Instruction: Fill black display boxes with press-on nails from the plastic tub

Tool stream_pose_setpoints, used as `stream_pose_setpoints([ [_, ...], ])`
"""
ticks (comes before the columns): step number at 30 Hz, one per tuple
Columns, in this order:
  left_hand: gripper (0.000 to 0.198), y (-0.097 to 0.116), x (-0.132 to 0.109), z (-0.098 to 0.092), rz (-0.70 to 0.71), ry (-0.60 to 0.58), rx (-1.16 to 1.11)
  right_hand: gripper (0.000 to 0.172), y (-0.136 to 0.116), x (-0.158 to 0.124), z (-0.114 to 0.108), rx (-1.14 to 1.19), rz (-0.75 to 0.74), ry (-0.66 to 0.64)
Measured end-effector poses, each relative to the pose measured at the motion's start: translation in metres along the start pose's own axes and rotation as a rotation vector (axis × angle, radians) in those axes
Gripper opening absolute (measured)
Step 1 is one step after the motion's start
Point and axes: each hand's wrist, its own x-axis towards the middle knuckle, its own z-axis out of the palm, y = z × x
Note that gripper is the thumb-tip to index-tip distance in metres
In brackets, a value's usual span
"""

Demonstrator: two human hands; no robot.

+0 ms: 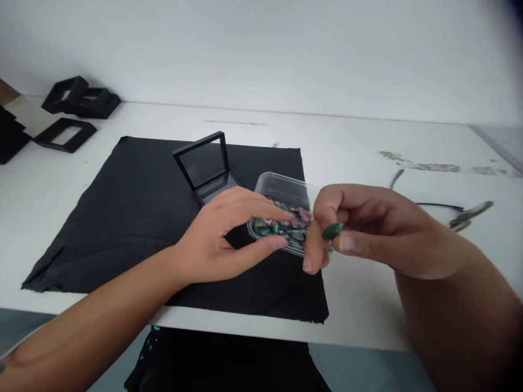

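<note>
Green stone (333,230): your right hand (368,231) is pinching it at 3 o'clock of the clear tray (281,188), keeping it apart from the loose stones (281,226). Your left hand (223,228), open, is spanning the tray, steadying it on the black cloth (134,212).

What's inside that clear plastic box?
Small green stones, plus a few pinkish ones. The left hand covers part of the box, and the right hand, pinching one green stone, hides its near corner.
</note>
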Motion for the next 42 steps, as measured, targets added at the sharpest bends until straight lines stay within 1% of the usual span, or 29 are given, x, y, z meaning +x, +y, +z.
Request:
stream_pose_setpoints([
  [2, 0.027, 0.002, -0.001, -0.001, 0.033, 0.060, -0.003, 0.007, 0.002, 0.001, 0.002, -0.007, -0.002, 0.002],
  [4, 0.032, 0.005, -0.001, -0.001, 0.040, 0.074, -0.016, 0.007, 0.005, 0.003, 0.003, -0.017, 0.003, 0.009],
  [6, 0.036, 0.007, -0.001, 0.000, 0.033, 0.063, -0.033, 0.008, 0.008, 0.005, 0.005, -0.013, -0.012, 0.000],
  [8, 0.037, 0.008, 0.000, 0.001, 0.058, 0.047, -0.043, 0.008, 0.011, 0.008, 0.007, -0.013, -0.029, -0.014],
  [11, 0.032, 0.010, 0.002, 0.003, 0.119, 0.029, -0.036, 0.007, 0.012, 0.010, 0.009, -0.029, -0.046, -0.043],
  [13, 0.028, 0.011, 0.002, 0.003, 0.122, 0.008, -0.031, 0.005, 0.012, 0.011, 0.010, -0.043, -0.062, -0.068],
  [16, 0.023, 0.011, 0.000, 0.004, 0.104, 0.005, -0.049, 0.005, 0.011, 0.013, 0.011, -0.114, -0.068, -0.068],
  [19, 0.015, 0.012, -0.002, 0.005, 0.049, 0.029, -0.100, 0.008, 0.013, 0.014, 0.012, -0.192, -0.067, -0.011],
  [21, 0.011, 0.013, -0.002, 0.006, -0.003, 0.035, -0.127, 0.009, 0.016, 0.016, 0.012, -0.200, -0.088, 0.013],
  [24, 0.012, 0.014, -0.002, 0.006, -0.047, 0.033, -0.125, 0.007, 0.020, 0.017, 0.011, -0.182, -0.124, 0.015],
  [28, 0.011, 0.013, -0.001, 0.006, -0.016, 0.024, -0.053, 0.005, 0.024, 0.018, 0.011, -0.116, -0.132, 0.024],
  [32, 0.009, 0.011, -0.003, 0.006, 0.043, 0.007, 0.016, 0.008, 0.022, 0.018, 0.011, -0.115, -0.124, 0.056],
  [35, 0.010, 0.012, -0.003, 0.006, 0.013, 0.030, -0.030, 0.009, 0.021, 0.018, 0.009, -0.115, -0.139, 0.112],
  [37, 0.010, 0.013, -0.003, 0.006, -0.011, 0.037, -0.083, 0.009, 0.019, 0.018, 0.009, -0.110, -0.163, 0.125],
  [42, 0.007, 0.019, 0.001, 0.005, -0.052, -0.025, -0.226, 0.010, 0.015, 0.018, 0.009, -0.139, -0.211, 0.073],
])
